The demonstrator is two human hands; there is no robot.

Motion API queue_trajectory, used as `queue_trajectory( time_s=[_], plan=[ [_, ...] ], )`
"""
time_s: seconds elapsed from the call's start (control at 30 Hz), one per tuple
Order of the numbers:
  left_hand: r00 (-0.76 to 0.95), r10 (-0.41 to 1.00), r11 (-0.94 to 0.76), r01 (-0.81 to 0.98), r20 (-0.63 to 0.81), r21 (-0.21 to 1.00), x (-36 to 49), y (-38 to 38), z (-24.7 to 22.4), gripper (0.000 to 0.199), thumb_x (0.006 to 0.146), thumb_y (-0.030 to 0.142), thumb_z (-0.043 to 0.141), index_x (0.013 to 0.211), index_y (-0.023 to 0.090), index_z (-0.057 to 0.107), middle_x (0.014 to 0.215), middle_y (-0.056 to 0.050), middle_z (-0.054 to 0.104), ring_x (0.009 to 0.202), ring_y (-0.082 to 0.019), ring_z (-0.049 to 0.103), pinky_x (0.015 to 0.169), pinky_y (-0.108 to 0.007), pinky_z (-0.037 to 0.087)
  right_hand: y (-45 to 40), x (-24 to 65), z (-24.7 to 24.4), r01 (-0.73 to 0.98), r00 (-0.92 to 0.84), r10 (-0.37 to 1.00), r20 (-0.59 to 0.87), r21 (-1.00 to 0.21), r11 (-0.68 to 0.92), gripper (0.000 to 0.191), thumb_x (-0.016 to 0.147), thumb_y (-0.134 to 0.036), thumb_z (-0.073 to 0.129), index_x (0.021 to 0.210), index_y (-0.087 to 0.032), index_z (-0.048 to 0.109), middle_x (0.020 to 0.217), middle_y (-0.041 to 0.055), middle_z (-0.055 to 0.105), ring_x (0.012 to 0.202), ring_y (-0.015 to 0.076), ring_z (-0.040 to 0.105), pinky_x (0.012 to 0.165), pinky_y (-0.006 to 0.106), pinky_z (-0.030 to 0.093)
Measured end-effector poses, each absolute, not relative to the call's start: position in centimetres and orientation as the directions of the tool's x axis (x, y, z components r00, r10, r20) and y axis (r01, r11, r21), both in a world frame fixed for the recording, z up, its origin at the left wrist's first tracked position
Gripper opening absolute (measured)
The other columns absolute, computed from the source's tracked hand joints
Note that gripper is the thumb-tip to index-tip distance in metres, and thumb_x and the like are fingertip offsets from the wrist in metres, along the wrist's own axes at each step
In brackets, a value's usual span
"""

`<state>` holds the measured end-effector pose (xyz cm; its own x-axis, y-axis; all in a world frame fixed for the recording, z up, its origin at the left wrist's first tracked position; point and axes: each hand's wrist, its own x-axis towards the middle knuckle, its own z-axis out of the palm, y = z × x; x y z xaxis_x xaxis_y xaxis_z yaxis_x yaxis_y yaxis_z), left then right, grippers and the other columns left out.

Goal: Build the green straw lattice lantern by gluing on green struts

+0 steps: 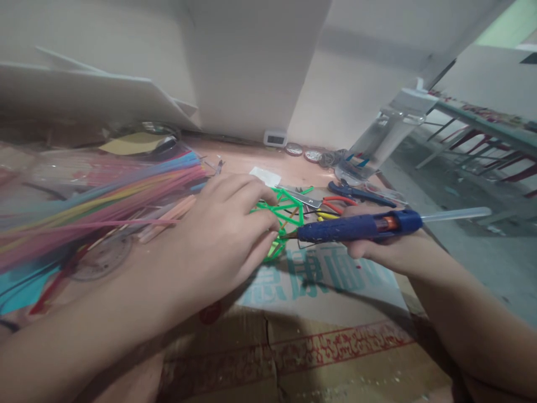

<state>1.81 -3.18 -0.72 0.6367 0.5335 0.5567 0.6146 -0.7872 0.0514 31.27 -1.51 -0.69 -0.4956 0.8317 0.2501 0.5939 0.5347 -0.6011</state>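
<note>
My left hand is closed on a small lattice frame of green sticks, covering its left part. My right hand grips a blue hot glue gun, held nearly level. A clear glue stick sticks out of its back end. The gun's nozzle points left and meets the lower part of the green frame near my left fingertips; whether it touches cannot be made out. Beneath lies a white sheet with teal characters.
Bundles of coloured sticks cover the left side. Behind the frame lie scissors, orange-handled pliers and a dark blue cutting tool. A clear bottle stands at the back right, a small digital display by the wall. Patterned cardboard lies in front.
</note>
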Motion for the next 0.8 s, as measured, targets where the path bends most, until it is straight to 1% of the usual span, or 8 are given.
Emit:
queue_trajectory(
  time_s=[0.1, 0.17, 0.23, 0.4, 0.53, 0.8],
  plan=[
    [0.635, 0.535, -0.788, 0.613, 0.557, 0.058, 1.8, -3.1, -0.7, 0.024, 0.101, 0.025, 0.053, 0.088, 0.018, 0.072, 0.112, -0.012, 0.068, 0.113, -0.032, 0.060, 0.102, -0.053, 0.046, -1.6, 30.8, 0.0, 0.521, -0.492, 0.826, 0.276, -0.667, 0.533, 0.052, 0.077, -0.078, 0.073, 0.068, -0.027, 0.069, 0.060, -0.0015, 0.064, 0.054, 0.0191, 0.059, 0.046, 0.030, 0.052],
    [0.637, 0.537, -0.787, 0.614, 0.553, 0.058, 1.8, -3.1, -0.7, 0.024, 0.101, 0.025, 0.053, 0.088, 0.018, 0.072, 0.112, -0.012, 0.068, 0.113, -0.032, 0.060, 0.102, -0.053, 0.046, -1.6, 30.5, 0.4, 0.508, -0.492, 0.822, 0.287, -0.672, 0.539, 0.050, 0.075, -0.073, 0.078, 0.064, -0.026, 0.064, 0.057, -0.0028, 0.061, 0.051, 0.0175, 0.057, 0.044, 0.028, 0.049],
    [0.641, 0.535, -0.787, 0.615, 0.550, 0.049, 1.8, -3.1, -0.8, 0.024, 0.101, 0.024, 0.052, 0.089, 0.018, 0.072, 0.112, -0.012, 0.068, 0.113, -0.032, 0.060, 0.102, -0.054, 0.046, -1.6, 30.4, 0.7, 0.508, -0.497, 0.815, 0.297, -0.662, 0.551, 0.049, 0.075, -0.070, 0.080, 0.064, -0.025, 0.063, 0.058, -0.0030, 0.062, 0.052, 0.0167, 0.057, 0.044, 0.027, 0.049],
    [0.645, 0.531, -0.786, 0.617, 0.549, 0.035, 1.7, -3.2, -0.8, 0.023, 0.101, 0.024, 0.052, 0.089, 0.018, 0.071, 0.112, -0.012, 0.068, 0.114, -0.032, 0.060, 0.103, -0.053, 0.047, -1.5, 30.8, 0.2, 0.506, -0.491, 0.817, 0.303, -0.665, 0.550, 0.052, 0.076, -0.073, 0.077, 0.067, -0.024, 0.065, 0.057, -0.0032, 0.062, 0.051, 0.0154, 0.056, 0.044, 0.026, 0.046],
    [0.646, 0.534, -0.786, 0.617, 0.546, 0.039, 1.6, -3.2, -0.8, 0.021, 0.100, 0.023, 0.054, 0.089, 0.018, 0.071, 0.113, -0.013, 0.068, 0.115, -0.033, 0.060, 0.102, -0.053, 0.047, -1.6, 31.0, -0.1, 0.527, -0.505, 0.808, 0.303, -0.634, 0.567, 0.054, 0.079, -0.076, 0.072, 0.068, -0.023, 0.068, 0.060, -0.0018, 0.063, 0.052, 0.0149, 0.056, 0.044, 0.026, 0.044],
    [0.652, 0.534, -0.786, 0.617, 0.539, 0.033, 1.8, -3.2, -0.8, 0.021, 0.101, 0.023, 0.053, 0.090, 0.018, 0.071, 0.112, -0.013, 0.068, 0.114, -0.033, 0.059, 0.101, -0.053, 0.046, -1.7, 30.9, 0.2, 0.544, -0.488, 0.825, 0.286, -0.640, 0.543, 0.055, 0.076, -0.077, 0.075, 0.066, -0.023, 0.066, 0.058, -0.0023, 0.060, 0.051, 0.0142, 0.053, 0.043, 0.025, 0.044]
  ],
)
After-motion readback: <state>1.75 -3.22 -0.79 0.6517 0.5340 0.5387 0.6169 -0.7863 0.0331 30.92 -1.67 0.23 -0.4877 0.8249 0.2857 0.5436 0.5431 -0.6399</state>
